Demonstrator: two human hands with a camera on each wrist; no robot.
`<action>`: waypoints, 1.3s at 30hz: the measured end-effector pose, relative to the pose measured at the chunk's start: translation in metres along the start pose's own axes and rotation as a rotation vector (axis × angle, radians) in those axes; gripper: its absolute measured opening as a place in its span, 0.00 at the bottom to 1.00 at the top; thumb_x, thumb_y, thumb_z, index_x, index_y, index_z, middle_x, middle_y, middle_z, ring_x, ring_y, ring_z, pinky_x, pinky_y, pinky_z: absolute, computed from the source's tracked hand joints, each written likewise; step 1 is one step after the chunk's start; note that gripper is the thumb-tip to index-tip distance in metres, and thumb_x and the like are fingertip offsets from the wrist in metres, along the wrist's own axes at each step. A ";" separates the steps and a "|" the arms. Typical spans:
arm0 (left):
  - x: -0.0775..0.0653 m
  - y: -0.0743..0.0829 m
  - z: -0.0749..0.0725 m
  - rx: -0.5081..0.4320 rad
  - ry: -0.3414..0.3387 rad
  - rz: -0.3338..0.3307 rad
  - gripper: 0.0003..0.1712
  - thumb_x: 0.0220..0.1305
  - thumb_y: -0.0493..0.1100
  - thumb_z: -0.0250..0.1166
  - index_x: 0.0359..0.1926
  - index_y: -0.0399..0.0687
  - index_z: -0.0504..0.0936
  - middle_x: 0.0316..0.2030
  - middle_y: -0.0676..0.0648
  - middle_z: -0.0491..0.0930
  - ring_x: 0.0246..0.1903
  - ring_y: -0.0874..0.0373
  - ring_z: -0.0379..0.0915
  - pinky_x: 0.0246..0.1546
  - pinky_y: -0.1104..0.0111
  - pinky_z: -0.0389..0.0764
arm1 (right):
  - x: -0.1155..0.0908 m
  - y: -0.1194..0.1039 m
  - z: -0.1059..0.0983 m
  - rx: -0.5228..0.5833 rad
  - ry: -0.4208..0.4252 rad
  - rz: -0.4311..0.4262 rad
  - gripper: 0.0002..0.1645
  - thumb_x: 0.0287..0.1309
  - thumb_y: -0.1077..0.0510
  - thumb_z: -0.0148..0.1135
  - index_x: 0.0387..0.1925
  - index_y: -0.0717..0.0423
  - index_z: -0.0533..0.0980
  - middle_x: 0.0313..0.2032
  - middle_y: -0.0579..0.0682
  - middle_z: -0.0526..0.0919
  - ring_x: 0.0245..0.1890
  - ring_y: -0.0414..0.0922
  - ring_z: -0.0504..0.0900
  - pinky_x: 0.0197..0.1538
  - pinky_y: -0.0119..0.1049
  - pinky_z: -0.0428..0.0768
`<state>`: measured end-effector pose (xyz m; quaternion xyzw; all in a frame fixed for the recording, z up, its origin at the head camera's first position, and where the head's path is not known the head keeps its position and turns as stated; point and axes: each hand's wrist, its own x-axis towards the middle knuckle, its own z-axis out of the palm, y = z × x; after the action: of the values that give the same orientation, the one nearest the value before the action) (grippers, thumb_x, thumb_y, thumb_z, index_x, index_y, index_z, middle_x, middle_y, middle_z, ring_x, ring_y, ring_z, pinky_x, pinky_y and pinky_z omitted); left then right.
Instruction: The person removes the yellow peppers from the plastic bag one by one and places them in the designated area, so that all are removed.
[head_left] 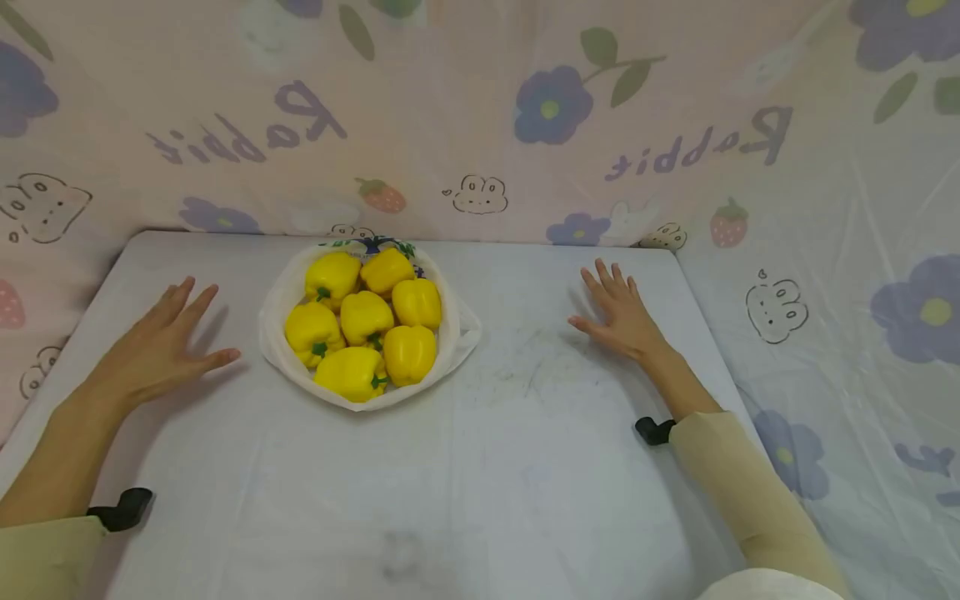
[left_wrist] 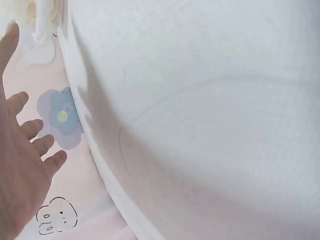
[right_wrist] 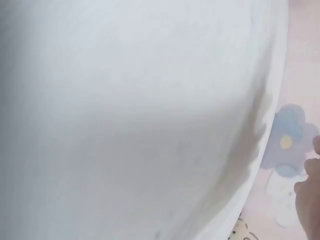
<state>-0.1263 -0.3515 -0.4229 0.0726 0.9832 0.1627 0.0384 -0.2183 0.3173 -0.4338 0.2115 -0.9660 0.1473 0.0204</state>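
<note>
Several yellow bell peppers with green stems sit together in a white cloth bag whose mouth lies spread wide, with a dark print at its far inner side. To the left of the bag, my left hand hovers over the table with fingers spread and holds nothing; its palm and fingers show at the left edge of the left wrist view. Further off on the right, my right hand is also spread and holds nothing. Only a sliver of its fingers enters the right wrist view.
A white-covered table carries the bag left of centre. Behind it and along the right hangs a curtain printed with flowers, rabbits and strawberries. Black wrist mounts protrude by both sleeves.
</note>
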 end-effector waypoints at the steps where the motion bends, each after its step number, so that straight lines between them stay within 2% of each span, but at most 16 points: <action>1: 0.000 0.001 0.000 -0.015 -0.006 -0.001 0.63 0.58 0.69 0.66 0.80 0.54 0.37 0.78 0.41 0.26 0.74 0.34 0.25 0.61 0.27 0.45 | 0.001 -0.002 0.001 0.014 0.002 -0.015 0.55 0.62 0.30 0.57 0.79 0.47 0.46 0.78 0.57 0.39 0.77 0.54 0.31 0.73 0.62 0.36; 6: 0.000 0.007 -0.001 -0.096 -0.024 0.003 0.63 0.56 0.65 0.70 0.80 0.57 0.39 0.78 0.41 0.30 0.73 0.30 0.33 0.57 0.26 0.50 | 0.007 -0.012 0.005 0.091 0.021 -0.081 0.54 0.61 0.31 0.60 0.79 0.46 0.49 0.79 0.54 0.40 0.77 0.51 0.33 0.73 0.62 0.39; 14: -0.004 0.019 0.000 -0.221 -0.003 0.044 0.63 0.53 0.57 0.76 0.80 0.62 0.44 0.78 0.40 0.40 0.73 0.30 0.39 0.62 0.29 0.47 | 0.013 -0.034 0.004 0.181 0.028 -0.144 0.54 0.60 0.35 0.64 0.79 0.42 0.49 0.79 0.45 0.41 0.78 0.47 0.38 0.76 0.53 0.42; 19: -0.002 0.025 -0.001 -0.256 0.011 0.067 0.61 0.54 0.55 0.76 0.80 0.63 0.45 0.78 0.42 0.43 0.73 0.31 0.42 0.64 0.30 0.47 | 0.018 -0.047 0.001 0.216 0.040 -0.162 0.53 0.59 0.36 0.66 0.78 0.38 0.51 0.78 0.42 0.45 0.77 0.44 0.41 0.74 0.57 0.50; 22: 0.000 0.028 -0.003 -0.260 0.006 0.064 0.61 0.55 0.55 0.76 0.80 0.64 0.45 0.78 0.41 0.45 0.68 0.26 0.51 0.60 0.29 0.53 | 0.022 -0.055 -0.001 0.238 0.044 -0.187 0.52 0.59 0.38 0.67 0.78 0.37 0.52 0.78 0.43 0.47 0.77 0.45 0.44 0.72 0.60 0.54; 26: 0.005 0.034 -0.005 -0.274 -0.014 0.045 0.60 0.56 0.55 0.75 0.79 0.67 0.44 0.77 0.40 0.48 0.61 0.23 0.60 0.55 0.28 0.60 | 0.029 -0.064 -0.001 0.265 0.058 -0.239 0.51 0.59 0.41 0.68 0.78 0.41 0.54 0.78 0.45 0.49 0.77 0.50 0.48 0.72 0.58 0.56; 32: 0.013 0.047 -0.008 -0.332 -0.041 0.028 0.58 0.58 0.55 0.73 0.79 0.70 0.44 0.76 0.36 0.50 0.63 0.24 0.59 0.57 0.29 0.60 | 0.040 -0.080 0.001 0.300 0.061 -0.293 0.51 0.58 0.43 0.70 0.77 0.46 0.56 0.77 0.48 0.51 0.76 0.46 0.50 0.72 0.55 0.57; 39: 0.018 0.054 -0.009 -0.364 -0.034 0.052 0.57 0.59 0.53 0.73 0.79 0.69 0.45 0.75 0.36 0.52 0.63 0.24 0.59 0.57 0.31 0.61 | 0.050 -0.100 0.004 0.334 0.062 -0.344 0.50 0.58 0.45 0.71 0.77 0.47 0.57 0.77 0.50 0.54 0.75 0.44 0.52 0.73 0.50 0.58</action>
<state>-0.1382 -0.3012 -0.3981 0.0927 0.9346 0.3375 0.0632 -0.2223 0.2096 -0.4053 0.3686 -0.8770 0.3058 0.0396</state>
